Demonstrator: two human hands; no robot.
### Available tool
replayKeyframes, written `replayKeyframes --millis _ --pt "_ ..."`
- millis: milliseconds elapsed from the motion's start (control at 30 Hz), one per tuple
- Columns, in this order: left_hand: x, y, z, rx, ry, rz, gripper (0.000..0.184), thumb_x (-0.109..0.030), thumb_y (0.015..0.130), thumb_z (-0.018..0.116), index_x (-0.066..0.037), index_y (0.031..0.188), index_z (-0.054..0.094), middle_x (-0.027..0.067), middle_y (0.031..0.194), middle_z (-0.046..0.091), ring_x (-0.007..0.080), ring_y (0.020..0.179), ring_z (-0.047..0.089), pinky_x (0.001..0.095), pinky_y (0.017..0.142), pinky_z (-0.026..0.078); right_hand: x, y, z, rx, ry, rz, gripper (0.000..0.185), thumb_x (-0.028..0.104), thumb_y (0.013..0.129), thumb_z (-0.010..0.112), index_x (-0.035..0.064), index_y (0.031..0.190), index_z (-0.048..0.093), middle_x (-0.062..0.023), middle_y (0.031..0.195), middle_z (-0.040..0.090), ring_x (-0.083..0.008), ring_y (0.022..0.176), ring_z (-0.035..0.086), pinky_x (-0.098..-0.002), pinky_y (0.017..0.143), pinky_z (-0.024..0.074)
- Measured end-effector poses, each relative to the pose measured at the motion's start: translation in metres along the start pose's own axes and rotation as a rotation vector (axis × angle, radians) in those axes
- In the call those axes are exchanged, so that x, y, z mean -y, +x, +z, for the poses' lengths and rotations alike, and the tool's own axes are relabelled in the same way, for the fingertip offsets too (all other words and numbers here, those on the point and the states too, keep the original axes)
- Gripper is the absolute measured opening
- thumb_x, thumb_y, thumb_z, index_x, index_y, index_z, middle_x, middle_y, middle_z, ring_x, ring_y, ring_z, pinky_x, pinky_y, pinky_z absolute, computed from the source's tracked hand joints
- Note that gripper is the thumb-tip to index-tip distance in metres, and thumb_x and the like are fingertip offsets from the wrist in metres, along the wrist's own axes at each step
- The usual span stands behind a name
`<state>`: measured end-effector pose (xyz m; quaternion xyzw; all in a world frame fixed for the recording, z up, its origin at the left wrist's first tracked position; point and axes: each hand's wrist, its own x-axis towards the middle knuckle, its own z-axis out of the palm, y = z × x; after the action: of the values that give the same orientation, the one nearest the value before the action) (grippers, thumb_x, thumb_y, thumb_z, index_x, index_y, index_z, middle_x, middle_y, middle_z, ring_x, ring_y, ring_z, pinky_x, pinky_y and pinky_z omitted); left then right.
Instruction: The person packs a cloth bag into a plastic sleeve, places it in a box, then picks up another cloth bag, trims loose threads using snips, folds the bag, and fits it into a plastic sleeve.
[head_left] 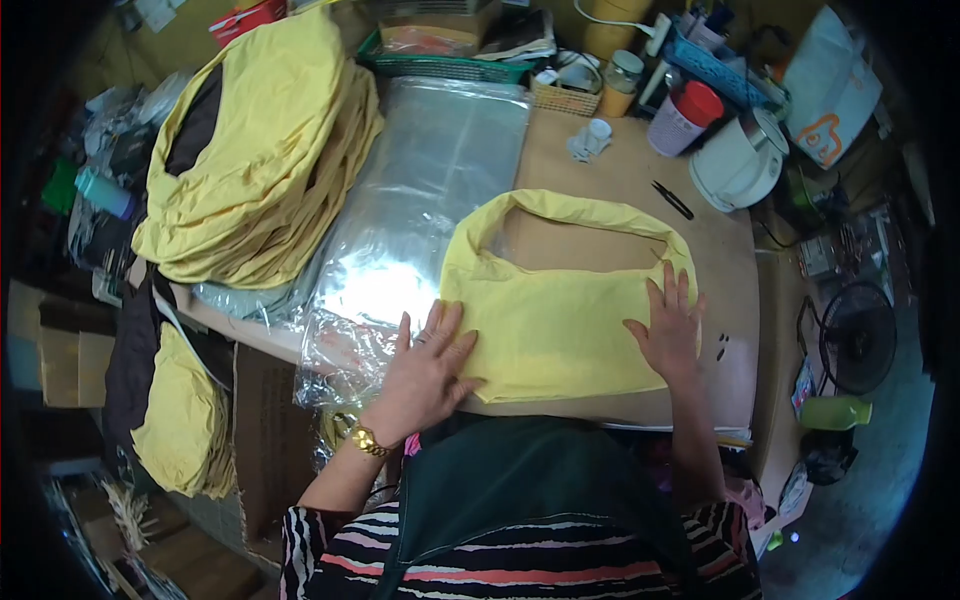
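A yellow cloth shoulder bag (560, 325) lies flat on the brown tabletop in front of me, its wide strap looped away from my body. My left hand (428, 365) rests at the bag's left edge with the fingers spread. On the bag's right side, just below the strap's base, my right hand (668, 325) lies with its fingers stretched out. Both palms face down and neither hand grips anything. A pile of clear plastic sleeves (430, 150) reaches from the back of the table to beside my left hand.
A tall stack of yellow bags (260, 150) stands at the left. Black thread snips (672, 200), a white kettle (740, 160) and a purple cup (675, 125) with a red one sit at the right. Behind are a wicker basket (565, 98) and a green tray (450, 68).
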<state>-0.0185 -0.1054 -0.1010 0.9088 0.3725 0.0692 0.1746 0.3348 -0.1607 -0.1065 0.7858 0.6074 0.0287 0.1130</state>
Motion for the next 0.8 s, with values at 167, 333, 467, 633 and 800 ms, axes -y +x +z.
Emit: replayKeyframes --millis 167,333,467,633,800 --pt "0.036 -0.032 -0.029 -0.300 0.037 -0.326 0.039 -0.018 0.078 0.070 -0.007 0.114 0.060 0.0206 0.124 0.051 0.0371 0.113 0.050 0.0483 0.100 0.035 0.108 0.016 -0.051 -0.160 0.886 -0.539 0.040 0.016 0.079 0.071 0.0043 0.113 0.055 -0.0183 0.123 0.052 -0.0351 0.119 0.048 -0.0398 0.099 0.0396" --pt "0.094 -0.053 -0.029 -0.244 0.110 -0.467 0.021 -0.012 0.078 0.068 -0.004 0.095 0.062 0.0135 0.098 0.059 0.0302 0.092 0.057 0.0422 0.085 0.042 0.241 0.030 -0.070 -0.054 0.928 -0.926 0.052 0.032 0.072 0.078 0.0022 0.105 0.051 -0.0157 0.107 0.049 -0.0333 0.102 0.051 -0.0407 0.085 0.0435" --pt "0.053 -0.056 -0.056 -0.625 -0.371 -0.485 0.011 -0.008 0.082 0.064 -0.002 0.090 0.059 0.0132 0.083 0.060 0.0339 0.074 0.059 0.0410 0.068 0.048 0.300 0.064 -0.032 -0.176 0.617 -1.054 0.033 0.025 0.076 0.073 0.0038 0.094 0.055 -0.0130 0.095 0.053 -0.0312 0.092 0.054 -0.0399 0.078 0.0460" --pt "0.050 -0.073 -0.043 0.041 -0.336 -0.261 0.029 -0.005 0.082 0.059 0.001 0.110 0.060 0.0216 0.105 0.063 0.0365 0.093 0.063 0.0427 0.080 0.050 0.283 0.084 -0.057 -0.158 1.014 -0.954 0.011 0.011 0.083 0.061 0.0026 0.082 0.054 -0.0132 0.086 0.054 -0.0314 0.081 0.055 -0.0388 0.069 0.0454" --pt "0.068 -0.035 0.001 -0.368 -0.025 -0.245 0.063 -0.008 0.080 0.058 0.002 0.139 0.037 0.0296 0.145 0.031 0.0418 0.127 0.042 0.0429 0.098 0.044 0.256 0.073 -0.086 -0.167 1.202 -0.841 0.009 0.004 0.083 0.058 0.0005 0.084 0.049 -0.0162 0.083 0.050 -0.0344 0.077 0.053 -0.0411 0.066 0.0426"
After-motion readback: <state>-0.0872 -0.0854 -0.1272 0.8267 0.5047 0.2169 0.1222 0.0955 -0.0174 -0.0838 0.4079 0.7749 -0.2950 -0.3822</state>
